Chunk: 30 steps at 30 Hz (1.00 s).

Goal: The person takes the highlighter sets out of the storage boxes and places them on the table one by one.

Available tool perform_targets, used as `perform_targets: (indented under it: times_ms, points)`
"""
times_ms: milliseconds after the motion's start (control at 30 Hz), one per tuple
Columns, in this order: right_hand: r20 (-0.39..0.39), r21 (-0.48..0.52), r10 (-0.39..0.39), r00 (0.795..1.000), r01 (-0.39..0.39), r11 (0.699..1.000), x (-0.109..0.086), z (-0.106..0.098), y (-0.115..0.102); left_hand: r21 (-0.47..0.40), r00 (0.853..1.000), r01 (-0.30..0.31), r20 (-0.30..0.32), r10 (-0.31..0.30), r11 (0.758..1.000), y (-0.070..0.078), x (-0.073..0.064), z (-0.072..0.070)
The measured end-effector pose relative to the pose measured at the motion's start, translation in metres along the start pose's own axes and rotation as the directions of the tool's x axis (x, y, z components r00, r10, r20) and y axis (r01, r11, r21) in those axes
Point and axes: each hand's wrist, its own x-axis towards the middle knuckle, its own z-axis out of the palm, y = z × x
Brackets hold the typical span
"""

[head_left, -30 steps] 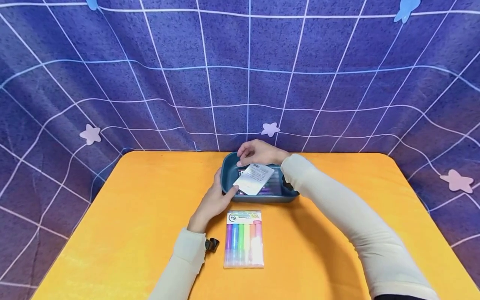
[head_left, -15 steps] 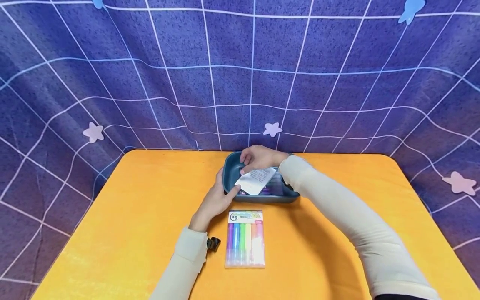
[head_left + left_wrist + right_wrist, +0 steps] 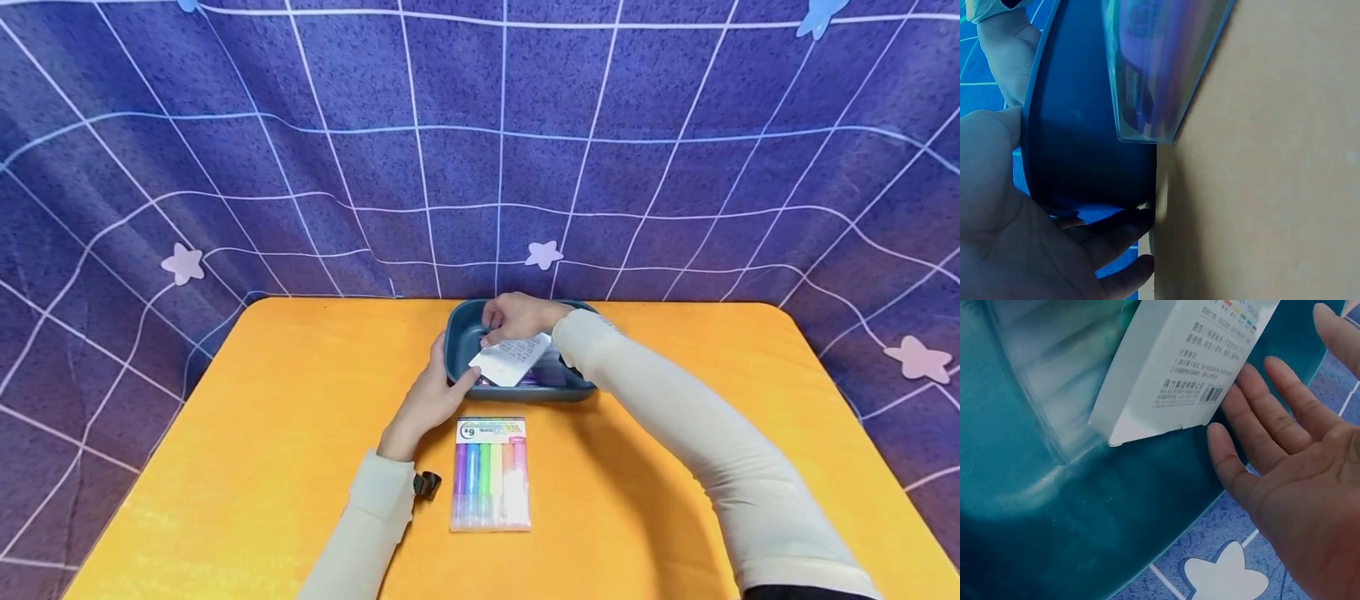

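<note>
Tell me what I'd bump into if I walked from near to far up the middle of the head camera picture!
First the pen pack, then the tub, then the curtain.

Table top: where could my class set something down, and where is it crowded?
Bare table: left of the left hand, right of the marker pack, beyond the right sleeve. Crowded: the tub, with a white box inside and the right hand over it.
</note>
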Motion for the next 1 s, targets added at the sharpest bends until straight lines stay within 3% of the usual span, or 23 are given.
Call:
perform_targets:
  times_ms: [1000]
  points:
    - [0.154,-0.126,0.114,0.981,-0.095,0.987,-0.009,-0.001,0.012,0.008,1.000,0.006,-0.008,-0.006,1.000,0.003,0.001,0.001]
